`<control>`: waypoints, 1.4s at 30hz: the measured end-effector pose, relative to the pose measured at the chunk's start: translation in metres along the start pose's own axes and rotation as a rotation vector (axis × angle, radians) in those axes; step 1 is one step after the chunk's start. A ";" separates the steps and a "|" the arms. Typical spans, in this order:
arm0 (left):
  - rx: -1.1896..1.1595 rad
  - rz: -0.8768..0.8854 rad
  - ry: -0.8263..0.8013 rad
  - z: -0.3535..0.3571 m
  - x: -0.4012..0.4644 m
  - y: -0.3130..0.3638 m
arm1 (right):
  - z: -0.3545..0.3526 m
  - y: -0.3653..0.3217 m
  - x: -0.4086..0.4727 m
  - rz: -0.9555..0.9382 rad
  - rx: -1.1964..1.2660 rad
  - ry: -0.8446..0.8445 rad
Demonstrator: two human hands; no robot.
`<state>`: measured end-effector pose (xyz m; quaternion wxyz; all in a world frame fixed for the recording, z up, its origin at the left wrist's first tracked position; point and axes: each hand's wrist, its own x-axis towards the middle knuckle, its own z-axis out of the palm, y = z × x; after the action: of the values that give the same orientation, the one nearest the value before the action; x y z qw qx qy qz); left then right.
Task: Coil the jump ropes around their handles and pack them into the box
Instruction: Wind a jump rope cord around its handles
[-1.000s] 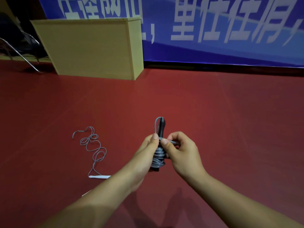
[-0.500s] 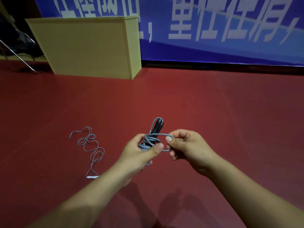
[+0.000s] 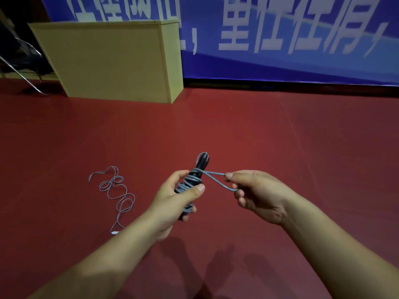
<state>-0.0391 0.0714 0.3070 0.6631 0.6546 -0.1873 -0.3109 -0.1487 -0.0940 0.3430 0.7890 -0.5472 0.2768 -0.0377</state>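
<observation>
Nearby, loose grey rope (image 3: pixel 116 192) on red floor (image 3: pixel 280 137), wooden box (image 3: pixel 112 59) beyond.

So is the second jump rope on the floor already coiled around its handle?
No: the second jump rope lies in loose, uncoiled loops on the red floor, trailing from its white handle.

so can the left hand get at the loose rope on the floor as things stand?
Probably not yet: the left hand grips the coiled rope and its black handles. The loose rope lies unobstructed on the red floor, left of that hand.
</observation>
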 end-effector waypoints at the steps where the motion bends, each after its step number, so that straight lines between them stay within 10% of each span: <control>1: -0.050 -0.032 -0.027 0.001 -0.002 0.003 | 0.000 0.001 0.000 -0.001 -0.002 -0.007; 13: -0.530 -0.338 -0.417 -0.007 -0.018 0.018 | 0.000 0.003 -0.003 -0.183 0.023 -0.081; 42: -0.368 -0.323 -0.342 -0.002 -0.013 0.018 | 0.015 0.015 -0.004 -0.559 -0.155 0.071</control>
<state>-0.0444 0.0807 0.3265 0.6716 0.4829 -0.1301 -0.5467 -0.1485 -0.0738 0.3347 0.6935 -0.6593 0.1450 -0.2516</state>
